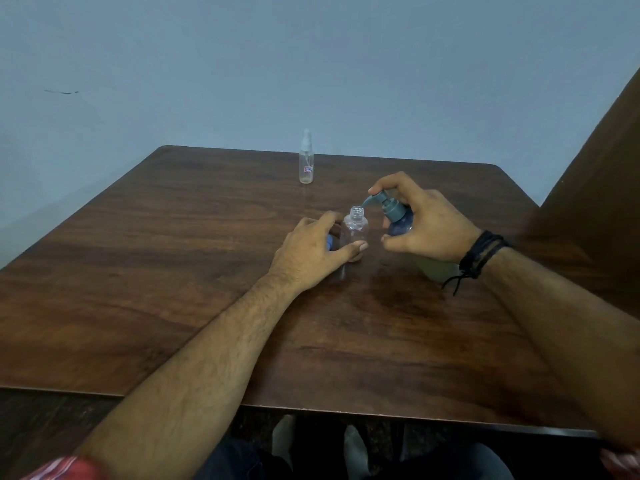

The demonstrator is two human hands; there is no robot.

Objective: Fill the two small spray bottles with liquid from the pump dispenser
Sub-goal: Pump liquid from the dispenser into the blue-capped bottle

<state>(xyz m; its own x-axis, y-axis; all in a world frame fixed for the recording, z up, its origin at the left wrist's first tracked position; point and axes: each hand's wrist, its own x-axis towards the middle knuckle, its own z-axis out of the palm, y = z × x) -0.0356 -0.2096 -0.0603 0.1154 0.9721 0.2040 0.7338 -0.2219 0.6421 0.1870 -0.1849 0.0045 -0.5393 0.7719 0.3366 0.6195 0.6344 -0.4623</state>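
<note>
On the dark wooden surface (pixel 173 271), the left hand (pixel 311 251) curls its fingers and thumb round an uncapped clear spray bottle (pixel 354 230) standing upright. Farther back, a second spray bottle (pixel 306 159) stands capped near the far edge. Just right, the right hand (pixel 426 226) grips the blue pump dispenser (pixel 398 220), forefinger on its pump head, the nozzle poised over the open neck.

Bare forearms, both hairy. Black braided cord wristband (pixel 483 251) on right wrist, loose knotted tail hanging. Red-and-white patterned sleeve edge (pixel 65 467) at left elbow. Dark trousers (pixel 239 459).
</note>
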